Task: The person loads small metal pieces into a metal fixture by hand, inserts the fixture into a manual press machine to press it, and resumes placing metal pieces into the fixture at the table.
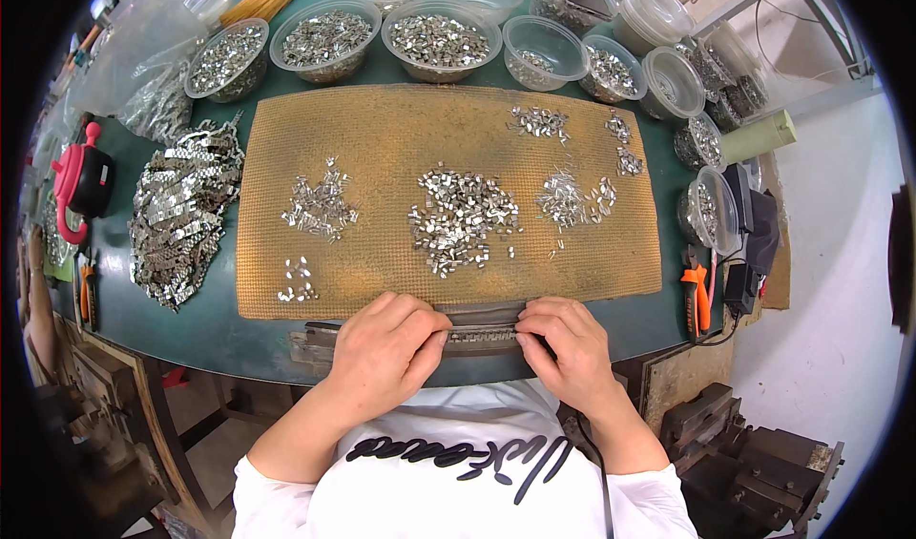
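Note:
At the near edge of the table lies a long dark metal bar jig (482, 350) with a groove along it. A row of small metal links (482, 335) sits in that groove. My left hand (386, 343) is closed, its thumb and fingertips pinched at the row's left end. At the right end my right hand (570, 343) pinches in the same way. Just beyond, a brown textured mat (382, 129) carries a large heap of short silver links (463, 219). Smaller piles of thin metal pieces (320, 203) lie to its left and right.
Clear plastic bowls of metal parts (441, 43) line the table's far and right sides. Linked metal strips (186, 210) are heaped at left, near a pink-and-black pot-like object (84, 181). Orange-handled pliers (701, 296) lie at right; a dark machine (754, 463) stands below.

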`<state>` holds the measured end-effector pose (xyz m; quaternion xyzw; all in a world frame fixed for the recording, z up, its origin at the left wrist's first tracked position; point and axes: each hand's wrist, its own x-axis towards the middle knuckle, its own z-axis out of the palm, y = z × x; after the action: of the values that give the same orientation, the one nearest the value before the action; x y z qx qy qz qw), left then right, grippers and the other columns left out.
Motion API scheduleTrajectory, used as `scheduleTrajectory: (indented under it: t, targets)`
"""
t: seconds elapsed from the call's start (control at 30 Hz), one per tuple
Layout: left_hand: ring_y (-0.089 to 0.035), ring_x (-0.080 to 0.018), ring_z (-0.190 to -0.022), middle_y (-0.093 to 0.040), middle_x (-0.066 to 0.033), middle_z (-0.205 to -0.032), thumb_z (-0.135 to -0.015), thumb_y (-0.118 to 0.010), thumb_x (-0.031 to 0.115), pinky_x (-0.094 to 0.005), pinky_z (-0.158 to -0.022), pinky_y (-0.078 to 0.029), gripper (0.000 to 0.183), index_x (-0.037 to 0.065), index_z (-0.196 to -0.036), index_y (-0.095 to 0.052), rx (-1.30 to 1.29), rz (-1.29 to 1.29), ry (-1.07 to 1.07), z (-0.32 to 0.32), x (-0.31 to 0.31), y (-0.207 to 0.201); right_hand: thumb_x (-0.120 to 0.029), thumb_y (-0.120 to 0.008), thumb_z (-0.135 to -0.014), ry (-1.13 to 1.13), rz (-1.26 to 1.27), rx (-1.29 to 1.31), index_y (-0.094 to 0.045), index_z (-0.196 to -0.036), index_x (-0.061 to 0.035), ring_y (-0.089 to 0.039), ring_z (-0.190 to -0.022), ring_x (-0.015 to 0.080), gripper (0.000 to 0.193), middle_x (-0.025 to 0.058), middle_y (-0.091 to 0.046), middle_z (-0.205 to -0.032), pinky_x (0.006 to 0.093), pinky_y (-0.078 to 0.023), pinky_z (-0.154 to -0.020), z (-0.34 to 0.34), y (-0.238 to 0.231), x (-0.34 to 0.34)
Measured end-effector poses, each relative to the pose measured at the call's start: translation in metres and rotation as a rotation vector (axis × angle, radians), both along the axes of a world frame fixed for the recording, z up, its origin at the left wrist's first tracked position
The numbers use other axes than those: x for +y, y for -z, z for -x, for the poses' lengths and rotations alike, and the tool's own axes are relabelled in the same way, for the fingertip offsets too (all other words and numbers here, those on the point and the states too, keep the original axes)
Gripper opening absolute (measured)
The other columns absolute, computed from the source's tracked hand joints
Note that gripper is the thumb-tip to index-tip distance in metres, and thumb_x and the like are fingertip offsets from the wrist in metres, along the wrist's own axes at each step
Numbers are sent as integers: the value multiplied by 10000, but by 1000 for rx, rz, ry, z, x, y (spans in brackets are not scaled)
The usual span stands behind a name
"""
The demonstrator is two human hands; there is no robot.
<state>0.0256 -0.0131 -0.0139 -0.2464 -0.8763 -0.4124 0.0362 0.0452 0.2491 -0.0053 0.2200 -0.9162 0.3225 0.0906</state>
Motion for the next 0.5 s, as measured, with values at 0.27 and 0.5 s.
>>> scheduleTrajectory:
  t: [0.27, 0.5]
  targets:
    - [-663, -268, -852, -669, -40, -912, -892, -806, 143, -399, -721, -548, 112, 97, -964, -734, 1, 13, 2, 0, 0, -1, -76, -855, -820, 5, -18, -10, -727, -973, -46, -706, -992, 301, 202, 88, -729, -1054, 413, -555, -861, 0, -1, -2]
    - [-660, -279, -861, -674, -48, -922, -878, -834, 176, -406, -730, -540, 154, 95, -962, -732, 26, 66, -26, -2, 6, -1, -70, -830, -859, -3, 42, -82, -731, -993, -50, -717, -1019, 300, 167, 92, -739, -1074, 411, -568, -875, -1, 0, 8]
